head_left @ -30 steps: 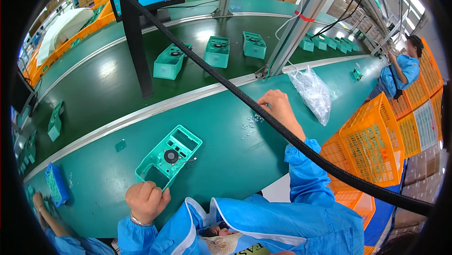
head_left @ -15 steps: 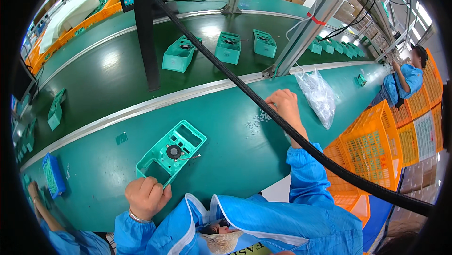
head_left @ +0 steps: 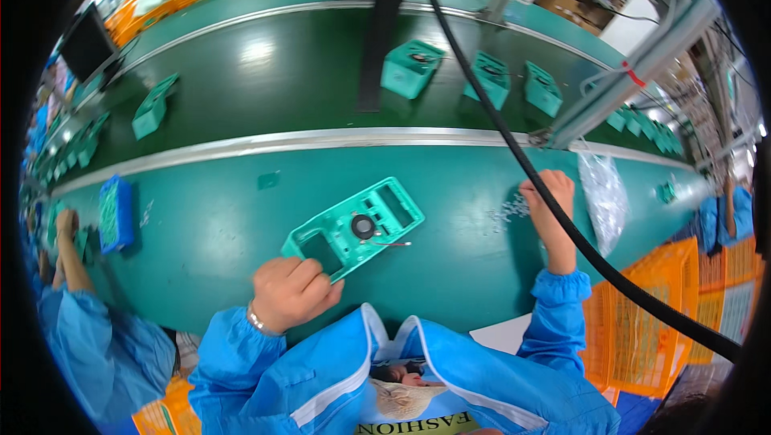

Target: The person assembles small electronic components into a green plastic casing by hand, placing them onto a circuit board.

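A green plastic housing (head_left: 323, 228) lies slantwise on the green worktable before me. A round black speaker-like part (head_left: 363, 227) with a short thin wire sits in it. My left hand (head_left: 295, 292) is closed round the housing's near left end. Farther right, my right hand (head_left: 554, 198) is over the table beside a scatter of tiny pale pieces (head_left: 507, 212). Its fingers are pinched together, and whatever is between them is too small or hidden to make out. A clear plastic bag (head_left: 602, 198) lies just right of that hand.
A black cable (head_left: 514, 146) hangs across the view. Behind a metal rail (head_left: 321, 142), several green housings (head_left: 412, 70) stand on the conveyor. At left are a blue bin (head_left: 123, 214) and a co-worker's hand (head_left: 67, 224). Orange crates (head_left: 642, 314) stand lower right.
The view has turned right, so the scene's layout shifts. My left hand still grips the housing, and my right hand stays by the tiny pieces with its fingers pinched.
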Motion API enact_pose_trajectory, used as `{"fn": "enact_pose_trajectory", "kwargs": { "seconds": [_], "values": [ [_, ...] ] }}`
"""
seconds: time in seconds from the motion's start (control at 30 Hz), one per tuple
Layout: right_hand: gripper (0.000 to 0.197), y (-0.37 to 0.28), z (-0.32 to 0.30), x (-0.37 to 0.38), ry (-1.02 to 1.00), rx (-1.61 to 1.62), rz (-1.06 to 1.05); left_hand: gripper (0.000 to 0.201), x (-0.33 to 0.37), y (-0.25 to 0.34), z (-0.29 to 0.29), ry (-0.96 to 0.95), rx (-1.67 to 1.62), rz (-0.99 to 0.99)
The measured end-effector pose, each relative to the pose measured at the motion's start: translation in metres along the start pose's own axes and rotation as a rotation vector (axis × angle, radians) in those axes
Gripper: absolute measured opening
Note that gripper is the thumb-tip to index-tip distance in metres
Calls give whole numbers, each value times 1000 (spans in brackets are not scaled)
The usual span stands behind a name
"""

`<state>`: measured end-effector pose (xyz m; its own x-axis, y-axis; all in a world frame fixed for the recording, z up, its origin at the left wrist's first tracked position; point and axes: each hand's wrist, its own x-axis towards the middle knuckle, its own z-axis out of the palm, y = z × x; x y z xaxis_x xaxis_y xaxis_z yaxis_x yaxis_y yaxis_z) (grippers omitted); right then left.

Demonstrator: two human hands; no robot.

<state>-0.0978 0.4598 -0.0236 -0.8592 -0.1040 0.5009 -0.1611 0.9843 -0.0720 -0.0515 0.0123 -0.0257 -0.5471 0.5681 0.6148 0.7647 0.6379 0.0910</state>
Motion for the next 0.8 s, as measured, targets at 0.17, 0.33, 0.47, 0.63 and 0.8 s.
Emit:
{"fn": "enact_pose_trajectory", "kwargs": {
  "seconds": [0.17,0.33,0.47,0.63,0.8],
  "values": [
    [9,-30,-8,13,-15,290,76,31,-1,-2,-3,8,-20,43],
    [12,-88,-9,30,-224,697,-87,33,-1,-5,-3,18,-37,50],
    [14,-148,-5,43,-427,872,-393,33,-1,-6,-4,29,-49,75],
    [13,-183,6,47,-548,927,-508,32,-1,-6,-5,30,-34,77],
    [12,-188,9,51,-548,886,-587,34,-2,-6,-4,53,-52,80]
  ]
}}
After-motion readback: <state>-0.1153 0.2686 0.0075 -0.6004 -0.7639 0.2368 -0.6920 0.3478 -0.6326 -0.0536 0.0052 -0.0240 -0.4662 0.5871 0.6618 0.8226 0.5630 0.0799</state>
